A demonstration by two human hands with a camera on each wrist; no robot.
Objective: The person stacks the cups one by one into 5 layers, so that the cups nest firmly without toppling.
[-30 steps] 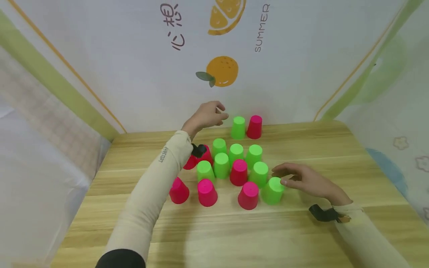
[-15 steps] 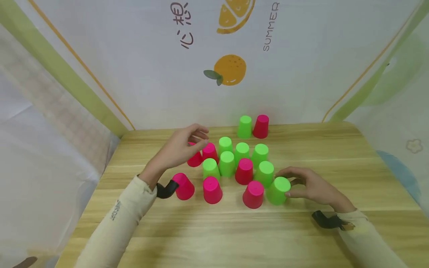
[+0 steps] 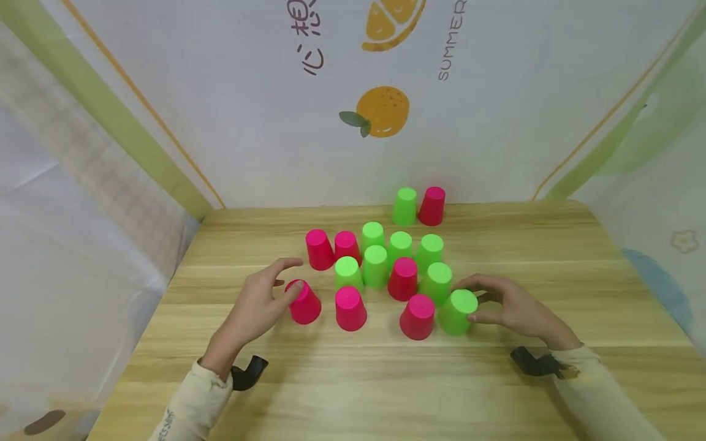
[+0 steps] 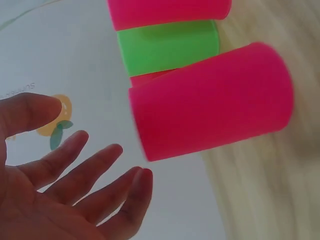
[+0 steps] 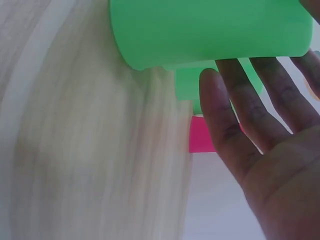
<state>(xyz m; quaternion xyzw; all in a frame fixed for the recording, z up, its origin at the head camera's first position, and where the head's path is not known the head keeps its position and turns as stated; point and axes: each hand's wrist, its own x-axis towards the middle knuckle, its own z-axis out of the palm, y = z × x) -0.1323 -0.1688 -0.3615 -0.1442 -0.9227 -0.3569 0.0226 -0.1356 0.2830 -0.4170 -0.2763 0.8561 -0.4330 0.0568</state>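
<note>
1. Since the earlier frame, the left hand (image 3: 254,308) had been drawn back toward the body, from above the far-left pink cups (image 3: 318,251) to the front-left pink cup (image 3: 306,307); the right hand (image 3: 514,307) had barely been shifted.
2. No grip had been taken by the left hand: its thumb and fingers were held apart, and in the left wrist view the fingertips were seen just beside the cup, not wrapped around it. That spread was presumably set to suit the cup's width.
3. By the right hand, the front-right green cup (image 3: 456,313) was loosely held, with the thumb laid at its near side and the fingers curved along its far side. How firmly it was pressed could not be told; it was probably being steadied from both sides.
4. Both cups were stood mouth down on the wooden table (image 3: 386,395), likely for stability, since the wider rim was rested on the wood. Between them, two more pink cups (image 3: 350,309) were placed, well apart from each other.
5. Behind that row, the middle cups (image 3: 375,267) were crowded together, and a back pair (image 3: 405,208) was stood near the printed cloth (image 3: 485,135), perhaps to be kept apart from the cluster.
</note>
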